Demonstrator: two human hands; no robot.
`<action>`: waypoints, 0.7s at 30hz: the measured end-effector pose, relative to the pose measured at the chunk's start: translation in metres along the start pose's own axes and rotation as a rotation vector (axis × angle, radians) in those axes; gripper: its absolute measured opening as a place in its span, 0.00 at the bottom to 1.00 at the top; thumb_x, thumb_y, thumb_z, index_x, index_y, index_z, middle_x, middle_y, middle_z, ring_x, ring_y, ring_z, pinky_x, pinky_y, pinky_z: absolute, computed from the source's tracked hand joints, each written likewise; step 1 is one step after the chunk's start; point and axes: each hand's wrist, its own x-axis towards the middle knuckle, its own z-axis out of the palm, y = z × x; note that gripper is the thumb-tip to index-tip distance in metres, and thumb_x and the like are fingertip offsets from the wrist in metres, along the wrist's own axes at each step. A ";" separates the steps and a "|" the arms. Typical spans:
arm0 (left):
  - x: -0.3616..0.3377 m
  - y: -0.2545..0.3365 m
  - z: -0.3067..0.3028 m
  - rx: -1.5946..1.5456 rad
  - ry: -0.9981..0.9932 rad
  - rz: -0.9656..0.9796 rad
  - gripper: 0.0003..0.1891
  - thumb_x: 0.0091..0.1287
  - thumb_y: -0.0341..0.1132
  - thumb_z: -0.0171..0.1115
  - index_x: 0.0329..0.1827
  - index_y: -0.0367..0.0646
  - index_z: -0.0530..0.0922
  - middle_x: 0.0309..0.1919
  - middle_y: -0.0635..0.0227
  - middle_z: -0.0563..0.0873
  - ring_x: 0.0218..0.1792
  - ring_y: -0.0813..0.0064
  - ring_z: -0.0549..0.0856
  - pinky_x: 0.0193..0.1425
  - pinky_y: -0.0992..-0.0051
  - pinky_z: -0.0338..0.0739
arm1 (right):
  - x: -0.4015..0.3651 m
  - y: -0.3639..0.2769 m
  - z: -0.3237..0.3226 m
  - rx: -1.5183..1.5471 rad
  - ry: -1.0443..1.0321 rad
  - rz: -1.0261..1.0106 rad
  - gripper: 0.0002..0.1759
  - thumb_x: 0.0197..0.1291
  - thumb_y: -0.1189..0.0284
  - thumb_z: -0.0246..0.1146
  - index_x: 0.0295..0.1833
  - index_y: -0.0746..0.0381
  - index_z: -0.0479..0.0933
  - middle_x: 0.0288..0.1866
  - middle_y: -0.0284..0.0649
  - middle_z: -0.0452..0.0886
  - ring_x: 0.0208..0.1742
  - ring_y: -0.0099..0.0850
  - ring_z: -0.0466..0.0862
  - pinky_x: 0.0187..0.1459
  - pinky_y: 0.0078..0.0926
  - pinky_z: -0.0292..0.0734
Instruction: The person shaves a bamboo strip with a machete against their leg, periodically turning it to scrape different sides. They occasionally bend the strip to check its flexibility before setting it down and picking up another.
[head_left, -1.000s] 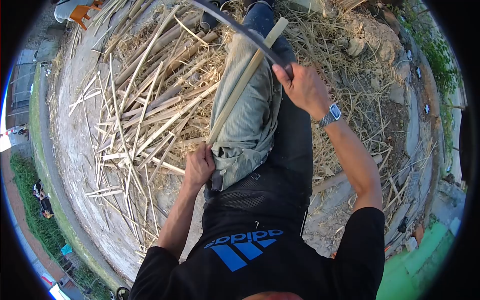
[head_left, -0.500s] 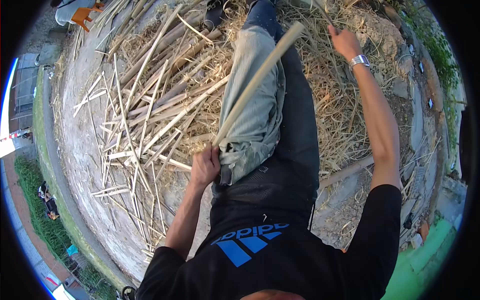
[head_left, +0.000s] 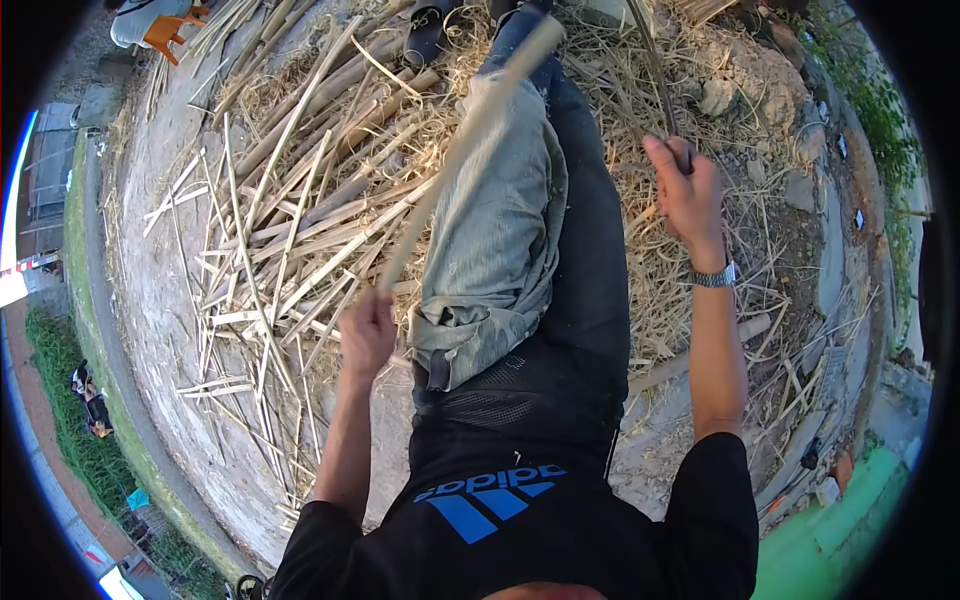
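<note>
A long pale strip (head_left: 470, 125), blurred by motion, runs up and to the right from my left hand (head_left: 368, 335), whose fingers are closed on its lower end. It passes over the grey-green cloth (head_left: 490, 220) draped on one leg. On the right, my right hand (head_left: 688, 190) is closed around the handle end of a long, thin, dark tool (head_left: 655, 75), which points up and away. The tool and the strip are apart.
Split strips (head_left: 290, 270) lie heaped on the left, with thicker poles (head_left: 330, 90) beyond. Curly shavings (head_left: 650, 300) cover the ground at the right, near rubble (head_left: 755, 85). An orange chair (head_left: 165, 38) and a seated person (head_left: 138, 22) are at the upper left.
My left hand has moved left and slightly down, shifting the strip the same way. My right hand has come down towards my body with the tool, which now shows at greater length.
</note>
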 end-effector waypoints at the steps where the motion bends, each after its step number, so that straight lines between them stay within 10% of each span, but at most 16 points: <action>1: 0.019 -0.015 -0.018 0.105 0.210 0.107 0.15 0.81 0.36 0.58 0.32 0.43 0.78 0.14 0.73 0.75 0.13 0.81 0.70 0.15 0.73 0.60 | -0.009 -0.009 0.005 0.004 0.001 -0.004 0.31 0.72 0.47 0.66 0.24 0.58 0.73 0.16 0.27 0.67 0.18 0.19 0.71 0.23 0.23 0.65; 5: 0.101 -0.006 -0.152 0.233 1.120 0.015 0.24 0.87 0.46 0.47 0.38 0.38 0.81 0.21 0.71 0.84 0.19 0.80 0.83 0.23 0.75 0.77 | -0.044 -0.049 0.020 0.236 -0.151 0.044 0.23 0.67 0.65 0.74 0.26 0.61 0.70 0.22 0.31 0.73 0.21 0.20 0.79 0.25 0.24 0.72; 9: 0.123 0.072 -0.242 0.041 1.418 0.189 0.27 0.87 0.48 0.41 0.50 0.25 0.77 0.33 0.52 0.90 0.30 0.65 0.91 0.30 0.71 0.88 | -0.080 -0.073 0.048 0.584 -0.224 -0.017 0.19 0.65 0.75 0.74 0.28 0.65 0.71 0.30 0.36 0.80 0.34 0.27 0.89 0.34 0.27 0.84; 12: 0.124 0.122 -0.215 -0.440 1.300 0.244 0.24 0.86 0.41 0.43 0.56 0.19 0.73 0.50 0.32 0.87 0.52 0.44 0.91 0.53 0.54 0.95 | -0.099 -0.094 0.075 0.722 -0.198 -0.071 0.15 0.65 0.78 0.74 0.30 0.66 0.73 0.33 0.36 0.82 0.46 0.30 0.91 0.44 0.29 0.85; 21: 0.052 0.155 0.010 -1.766 0.252 -0.419 0.21 0.86 0.40 0.50 0.65 0.27 0.74 0.56 0.48 0.88 0.60 0.59 0.89 0.67 0.63 0.88 | -0.077 -0.078 0.111 0.630 0.003 -0.099 0.15 0.63 0.74 0.78 0.34 0.65 0.75 0.36 0.40 0.84 0.50 0.27 0.89 0.60 0.32 0.84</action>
